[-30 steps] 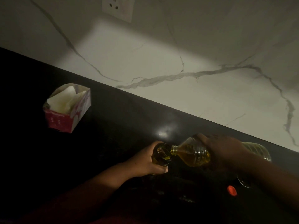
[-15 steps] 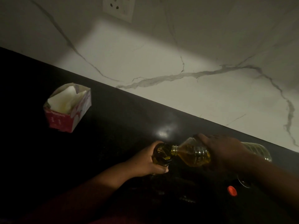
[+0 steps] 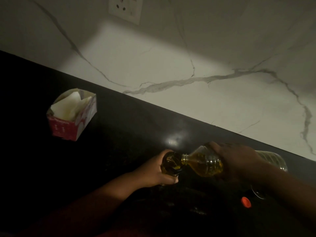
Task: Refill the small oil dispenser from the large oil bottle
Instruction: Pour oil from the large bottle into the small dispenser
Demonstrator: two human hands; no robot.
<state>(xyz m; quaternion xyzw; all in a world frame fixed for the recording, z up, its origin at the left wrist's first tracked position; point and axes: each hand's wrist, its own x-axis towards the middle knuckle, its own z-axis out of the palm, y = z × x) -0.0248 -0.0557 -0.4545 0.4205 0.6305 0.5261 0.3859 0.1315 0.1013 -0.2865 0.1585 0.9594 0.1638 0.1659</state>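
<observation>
The small oil dispenser (image 3: 171,162) stands on the dark counter, its open mouth showing yellow oil inside. My left hand (image 3: 153,171) is wrapped around its near side. The large clear oil bottle (image 3: 203,162) lies tipped almost flat to the left, its neck resting at the dispenser's rim, yellow oil pooled in the shoulder. My right hand (image 3: 237,159) grips the bottle from above around its middle; the bottle's base sticks out past my wrist to the right.
A red bottle cap (image 3: 245,202) lies on the black counter (image 3: 128,134) under my right forearm, beside a round clear object partly hidden. A red and white open box of paper (image 3: 71,115) sits at the left. The marble wall has a socket (image 3: 125,8).
Almost nothing has moved. Both hands keep the same hold, with the large bottle still tipped against the dispenser's mouth.
</observation>
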